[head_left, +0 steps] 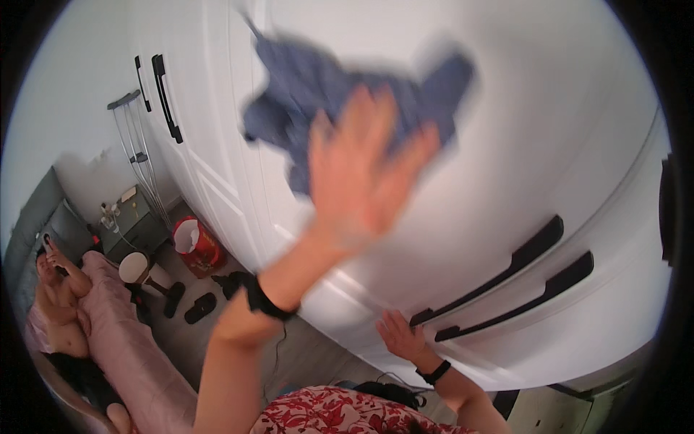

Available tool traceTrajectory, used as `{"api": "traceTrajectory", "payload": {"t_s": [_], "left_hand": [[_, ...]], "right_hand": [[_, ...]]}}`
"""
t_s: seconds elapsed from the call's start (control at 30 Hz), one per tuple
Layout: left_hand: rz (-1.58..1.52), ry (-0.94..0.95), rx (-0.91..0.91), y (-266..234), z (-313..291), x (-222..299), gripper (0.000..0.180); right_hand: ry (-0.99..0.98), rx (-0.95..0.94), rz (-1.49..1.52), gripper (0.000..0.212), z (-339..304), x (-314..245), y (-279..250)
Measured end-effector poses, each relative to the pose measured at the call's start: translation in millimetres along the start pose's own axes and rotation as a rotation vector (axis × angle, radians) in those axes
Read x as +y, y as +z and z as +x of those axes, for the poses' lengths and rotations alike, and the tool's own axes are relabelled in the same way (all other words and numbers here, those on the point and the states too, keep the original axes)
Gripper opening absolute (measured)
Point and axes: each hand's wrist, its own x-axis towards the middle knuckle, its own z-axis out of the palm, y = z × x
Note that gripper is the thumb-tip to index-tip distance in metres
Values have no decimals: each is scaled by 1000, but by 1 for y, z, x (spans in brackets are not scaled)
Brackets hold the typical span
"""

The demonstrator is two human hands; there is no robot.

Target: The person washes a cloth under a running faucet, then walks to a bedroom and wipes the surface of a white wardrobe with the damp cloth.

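A crumpled blue-grey cloth (311,83) lies against the white wardrobe door (506,166), its edges blurred by motion. Over it spreads my left hand (361,159), fingers stretched apart and palm toward the door. The cloth sticks out on both sides of that hand. Lower down, my right hand (401,336) rests flat with open fingers on the white door, close to the lower end of a long black handle (491,271). Nothing shows in my right hand. Each wrist wears a black band.
A person (65,311) reclines on a pink-covered bed (137,340) at left, holding up a phone. Beyond are a nightstand (134,220), crutches (137,145), a red bin (196,246), a round stool (134,267) and slippers (200,307). A cord trails across the floor.
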Motion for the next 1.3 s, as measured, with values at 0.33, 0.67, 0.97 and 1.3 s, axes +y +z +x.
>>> {"api": "traceTrajectory", "payload": {"t_s": [0.33,0.67,0.97,1.3], "left_hand": [[-428,80,-86,15,-99,69,16],[214,122,191,-1,101,86,38],[314,66,-106,5,-84,123,44],[319,-41,105,7,71,123,44]], "right_hand": [[-70,100,550,30,-3,12,-16],[-97,154,609,31,-10,5,-2],[-46,-123,997,43,-16,25,-23],[170,76,992,37,-32,33,-51]]}}
